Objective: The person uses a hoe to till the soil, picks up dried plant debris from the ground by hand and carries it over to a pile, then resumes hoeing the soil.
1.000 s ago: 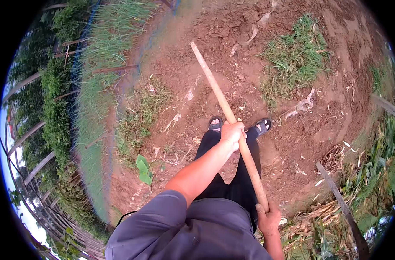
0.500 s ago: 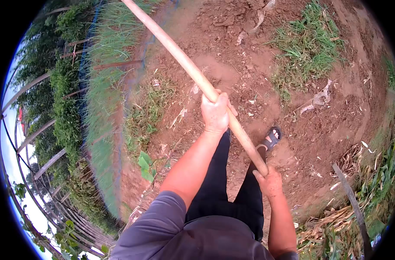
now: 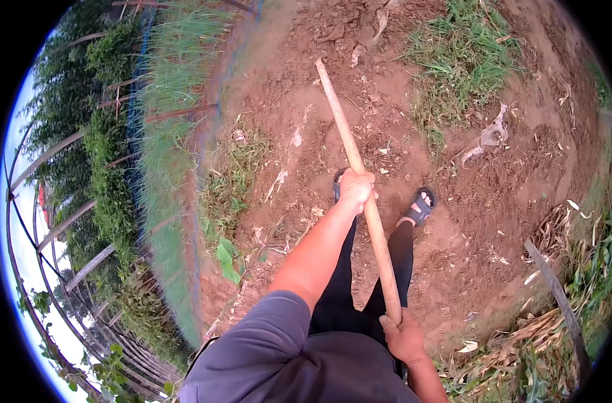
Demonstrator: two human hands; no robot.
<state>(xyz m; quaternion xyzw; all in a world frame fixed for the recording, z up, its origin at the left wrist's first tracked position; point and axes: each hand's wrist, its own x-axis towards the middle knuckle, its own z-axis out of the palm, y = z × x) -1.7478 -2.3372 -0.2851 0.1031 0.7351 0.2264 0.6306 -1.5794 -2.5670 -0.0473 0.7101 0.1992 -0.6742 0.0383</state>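
A long, pale wooden handle (image 3: 378,245) slants from my waist to the dug soil ahead. My left hand (image 3: 356,188) is wrapped round it near the middle, thumb side up. Close to my right thigh, my right hand (image 3: 403,336) grips the near end. The far end of the handle meets the brown soil (image 3: 306,154); whatever tool head it may carry is not visible there.
Both my sandalled feet stand on the loose soil, the right sandal (image 3: 423,207) further out. Cut grass (image 3: 464,64) lies ahead right. Green rows (image 3: 168,121) run along the left beside a trellis (image 3: 64,144). Dry stalks (image 3: 501,352) and a grey plank (image 3: 558,295) are at right.
The handle has swung down and nearer to me; its far end, earlier beyond the top edge, now shows at the soil. Both hands have moved lower with it, still gripping.
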